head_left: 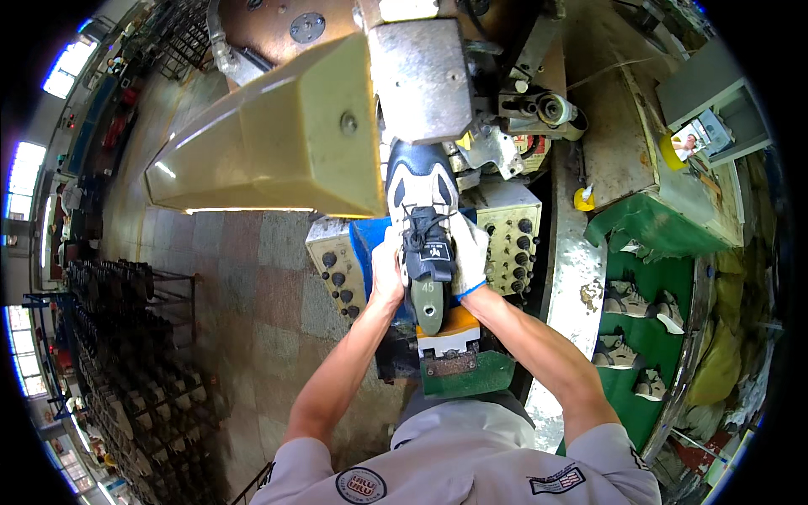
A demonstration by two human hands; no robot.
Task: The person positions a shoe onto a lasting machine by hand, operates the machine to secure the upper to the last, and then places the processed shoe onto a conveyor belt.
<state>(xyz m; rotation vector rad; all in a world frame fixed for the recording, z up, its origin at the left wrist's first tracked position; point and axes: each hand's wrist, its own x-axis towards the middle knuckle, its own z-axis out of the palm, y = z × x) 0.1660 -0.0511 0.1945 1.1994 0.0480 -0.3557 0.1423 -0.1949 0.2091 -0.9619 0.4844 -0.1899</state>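
Note:
A black-and-white shoe upper with dark laces sits on a green shoe last, its toe pointing away from me under the metal block of a machine. My left hand is closed round the left side of the shoe upper. On the opposite side my right hand, in a white glove with a blue cuff, grips it too. Parts of the fingers are hidden behind the shoe. Just below the heel end of the last is an orange pad on a metal bracket.
A large yellowish guard juts out on the left of the machine. Control boxes with black knobs flank the shoe. To the right, several shoes lie on a green conveyor. Dark racks full of shoes or lasts stand at left.

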